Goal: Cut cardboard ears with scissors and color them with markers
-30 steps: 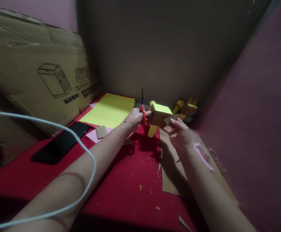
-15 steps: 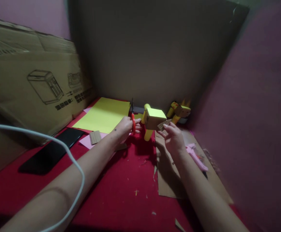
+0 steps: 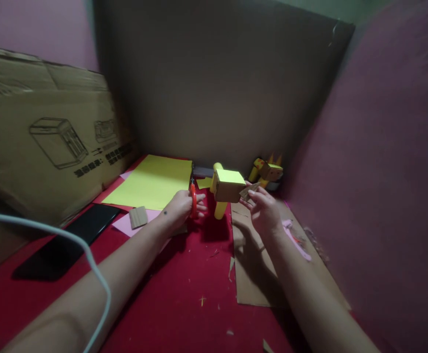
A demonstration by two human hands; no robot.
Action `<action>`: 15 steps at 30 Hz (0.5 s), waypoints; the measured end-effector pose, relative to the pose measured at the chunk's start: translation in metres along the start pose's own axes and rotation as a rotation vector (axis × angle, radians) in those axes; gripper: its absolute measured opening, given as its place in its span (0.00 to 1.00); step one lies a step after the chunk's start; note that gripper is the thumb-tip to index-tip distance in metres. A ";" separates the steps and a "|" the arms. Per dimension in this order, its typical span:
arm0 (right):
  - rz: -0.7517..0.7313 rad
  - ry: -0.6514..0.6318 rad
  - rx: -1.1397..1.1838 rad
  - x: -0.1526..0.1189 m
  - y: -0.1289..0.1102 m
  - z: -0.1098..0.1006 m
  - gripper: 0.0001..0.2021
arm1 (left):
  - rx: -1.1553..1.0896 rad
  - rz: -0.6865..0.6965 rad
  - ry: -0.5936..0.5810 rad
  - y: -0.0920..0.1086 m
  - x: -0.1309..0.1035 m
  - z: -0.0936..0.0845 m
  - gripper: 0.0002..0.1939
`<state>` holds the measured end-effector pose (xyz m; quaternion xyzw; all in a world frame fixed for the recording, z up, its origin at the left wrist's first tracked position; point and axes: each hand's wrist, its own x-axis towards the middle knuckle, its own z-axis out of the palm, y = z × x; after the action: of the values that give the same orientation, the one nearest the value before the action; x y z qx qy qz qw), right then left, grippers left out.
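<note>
Cardboard scrap (image 3: 248, 191) partly hidden by right hand (image 3: 265, 212).

Plastic-handled scissors (image 3: 194, 200), matt cardboard scrap (image 3: 249, 191)

Red-handled scissors (image 3: 194, 202) sit in the left hand (image 3: 180, 208), blades pointing away. Between the hands, a brown cardboard box (image 3: 230, 192) shows a yellow top and yellow tubes; the right hand (image 3: 266, 212) pinches a small cardboard piece (image 3: 248, 191) near its right edge.
</note>
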<state>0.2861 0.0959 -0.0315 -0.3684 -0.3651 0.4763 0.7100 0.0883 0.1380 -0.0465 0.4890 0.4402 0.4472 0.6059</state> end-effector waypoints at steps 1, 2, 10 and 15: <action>-0.009 0.003 0.000 0.001 -0.001 -0.001 0.11 | 0.082 -0.019 0.012 0.001 -0.004 -0.002 0.11; -0.019 0.005 0.004 0.002 -0.003 -0.003 0.11 | 0.170 -0.038 0.019 0.002 -0.010 -0.004 0.12; -0.133 0.021 -0.008 0.013 -0.014 -0.012 0.08 | 0.807 0.069 -0.038 -0.004 -0.089 -0.022 0.12; -0.249 0.063 -0.106 0.024 -0.018 -0.009 0.10 | 0.854 0.164 -0.080 -0.019 -0.099 -0.016 0.09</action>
<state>0.3082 0.1117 -0.0161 -0.3720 -0.4104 0.3528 0.7542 0.0538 0.0430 -0.0584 0.7461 0.5213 0.2524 0.3284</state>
